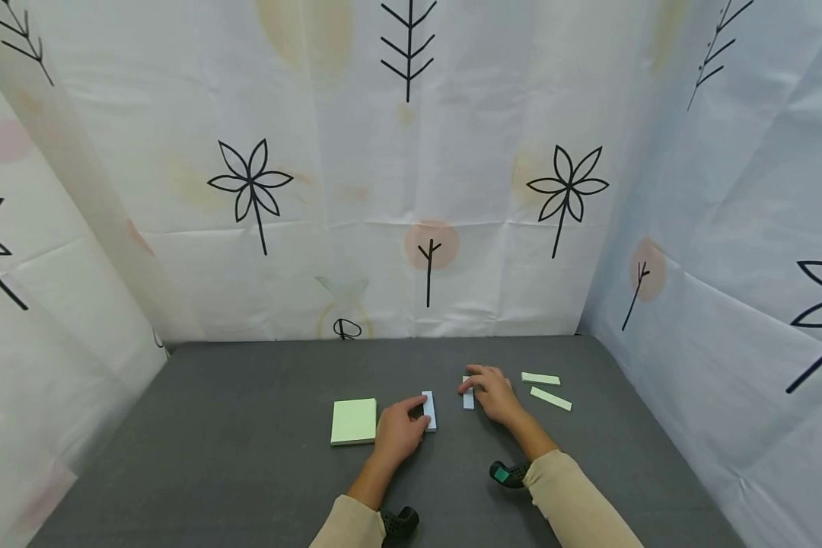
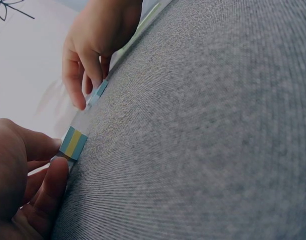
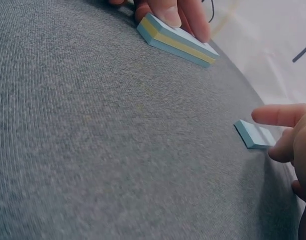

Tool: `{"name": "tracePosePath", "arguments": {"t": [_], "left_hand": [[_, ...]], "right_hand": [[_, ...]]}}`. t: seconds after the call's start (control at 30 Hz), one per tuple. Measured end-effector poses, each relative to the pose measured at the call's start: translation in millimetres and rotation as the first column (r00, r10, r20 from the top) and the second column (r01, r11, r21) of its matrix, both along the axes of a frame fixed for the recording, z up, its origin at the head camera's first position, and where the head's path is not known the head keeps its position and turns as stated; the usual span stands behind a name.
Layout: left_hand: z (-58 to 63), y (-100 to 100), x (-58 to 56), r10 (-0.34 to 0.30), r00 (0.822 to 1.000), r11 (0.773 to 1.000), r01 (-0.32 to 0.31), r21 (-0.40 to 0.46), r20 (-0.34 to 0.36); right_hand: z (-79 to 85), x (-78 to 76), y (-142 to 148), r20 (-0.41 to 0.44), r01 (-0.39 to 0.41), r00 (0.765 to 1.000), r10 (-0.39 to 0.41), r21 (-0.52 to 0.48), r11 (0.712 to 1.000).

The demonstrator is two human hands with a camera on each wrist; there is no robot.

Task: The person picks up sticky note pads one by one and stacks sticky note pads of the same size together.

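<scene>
My left hand (image 1: 400,434) holds a narrow light-blue sticky note pad (image 1: 431,411) at its left side, thumb and forefinger set apart along it. In the left wrist view this pad (image 2: 73,144) shows a yellow layer between blue ones. Farther right, my right hand (image 1: 495,393) reaches over a thinner light-blue sticky note pad (image 1: 469,403) lying on the table. Its forefinger and thumb sit on opposite sides of that pad (image 3: 254,134) in the right wrist view. A pale green square sticky note pad (image 1: 353,421) lies left of my left hand.
Two narrow pale green strips (image 1: 540,378) (image 1: 551,399) lie beyond and right of my right hand. The dark grey table (image 1: 260,457) meets a patterned white cloth (image 1: 356,183) at the back and sides. Black straps (image 1: 509,475) are on both wrists.
</scene>
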State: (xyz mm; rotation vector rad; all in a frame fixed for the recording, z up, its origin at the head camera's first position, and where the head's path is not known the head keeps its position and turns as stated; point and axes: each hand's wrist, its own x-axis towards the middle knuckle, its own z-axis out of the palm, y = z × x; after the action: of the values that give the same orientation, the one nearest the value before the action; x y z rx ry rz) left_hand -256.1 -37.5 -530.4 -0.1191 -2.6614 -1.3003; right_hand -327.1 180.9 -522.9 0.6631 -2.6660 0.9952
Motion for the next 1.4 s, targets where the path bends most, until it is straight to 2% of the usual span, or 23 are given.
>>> {"name": "tracePosePath", "arguments": {"t": [0.3, 0.47, 0.67, 0.73, 0.83, 0.97, 1.03, 1.13, 1.4], "left_hand": [[-0.3, 0, 0.2, -0.002, 1.000, 1.000, 0.002, 0.009, -0.013], [0.0, 0, 0.5, 0.001, 1.000, 1.000, -0.001, 0.015, -0.003], [1.3, -1, 0.8, -0.004, 1.000, 1.000, 0.004, 0.009, 0.012], [1.3, -1, 0.5, -0.005, 1.000, 1.000, 0.005, 0.010, 0.012], [0.7, 0, -0.2, -0.005, 1.000, 1.000, 0.004, 0.010, 0.018], [0.7, 0, -0.1, -0.003, 1.000, 1.000, 0.002, 0.011, 0.021], [0.7, 0, -0.1, 0.001, 1.000, 1.000, -0.001, 0.010, 0.022], [0.6, 0, -0.5, 0.004, 1.000, 1.000, -0.004, 0.004, 0.025], [0.6, -1, -0.3, 0.001, 1.000, 1.000, -0.002, 0.015, 0.018]], "right_hand": [[3.5, 5.1, 7, 0.036, -0.050, 0.998, 0.052, -0.055, 0.997], [5.7, 12.0, 10, 0.038, -0.081, 0.996, 0.081, -0.003, 0.997], [6.2, 16.6, 11, 0.053, -0.068, 0.996, 0.065, 0.057, 0.996], [5.9, 17.3, 12, 0.038, -0.066, 0.997, 0.063, 0.081, 0.994], [5.5, 17.6, 13, -0.041, -0.087, 0.995, 0.094, 0.149, 0.985], [6.6, 17.4, 13, -0.183, -0.127, 0.966, 0.180, 0.269, 0.955], [7.5, 17.2, 14, -0.217, -0.140, 0.953, 0.212, 0.305, 0.942], [9.1, 17.0, 13, -0.226, -0.153, 0.946, 0.233, 0.320, 0.935], [11.0, 17.6, 14, -0.170, -0.195, 0.955, 0.242, 0.253, 0.948]]}}
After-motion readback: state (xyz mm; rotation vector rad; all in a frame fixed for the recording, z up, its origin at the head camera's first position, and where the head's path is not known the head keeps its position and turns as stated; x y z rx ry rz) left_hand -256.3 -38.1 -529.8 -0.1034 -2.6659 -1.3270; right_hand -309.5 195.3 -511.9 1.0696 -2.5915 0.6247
